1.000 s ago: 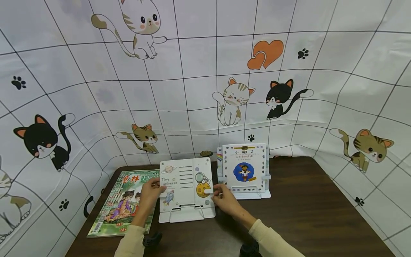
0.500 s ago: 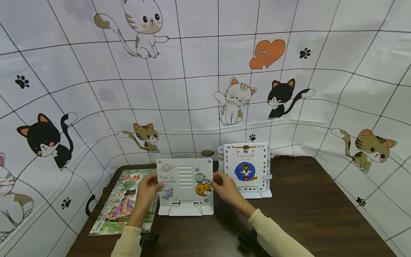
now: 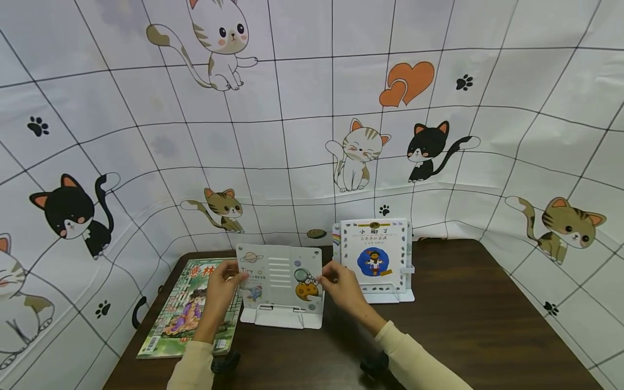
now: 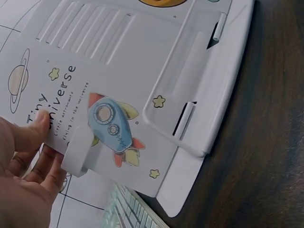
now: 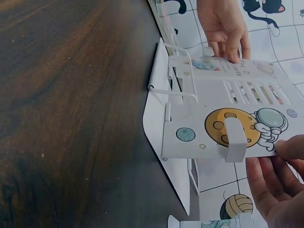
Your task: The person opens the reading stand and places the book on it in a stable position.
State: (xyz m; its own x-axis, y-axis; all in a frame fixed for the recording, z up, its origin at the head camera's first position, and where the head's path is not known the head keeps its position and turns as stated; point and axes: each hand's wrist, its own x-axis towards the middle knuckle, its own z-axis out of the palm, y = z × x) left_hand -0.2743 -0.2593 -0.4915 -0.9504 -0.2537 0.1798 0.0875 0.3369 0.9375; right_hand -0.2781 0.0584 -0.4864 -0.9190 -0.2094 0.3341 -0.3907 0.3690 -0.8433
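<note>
Head view: a white book stand (image 3: 281,290) printed "Tiny universe" stands on the dark wooden desk (image 3: 463,314), its panel raised above the base, between the person's two hands. The left hand (image 3: 221,284) pinches the panel's left edge, and the right hand (image 3: 343,284) pinches the right edge. A wire bracket (image 3: 280,307) crosses the lower front of the panel. To the left a colourful magazine (image 3: 187,317) lies flat on the desk, partly covered by the left forearm. Just beyond the right hand a second white stand (image 3: 380,298) carries an upright book (image 3: 374,238) with a blue circle on its cover. A white cloth (image 3: 302,141) with grid lines and cartoon cats rises behind the desk.

Left wrist view: the left thumb presses on the front over the lettering, with the fingers bent behind the edge. A white tab (image 4: 78,149) projects just beside them, near the printed rocket (image 4: 111,124). A corner of the magazine shows below.

Right wrist view: the right thumb lies on the front by the printed astronaut (image 5: 268,126), the fingers behind the panel, so the grip is nearly closed on its thin edge. The left hand holds the opposite edge.
</note>
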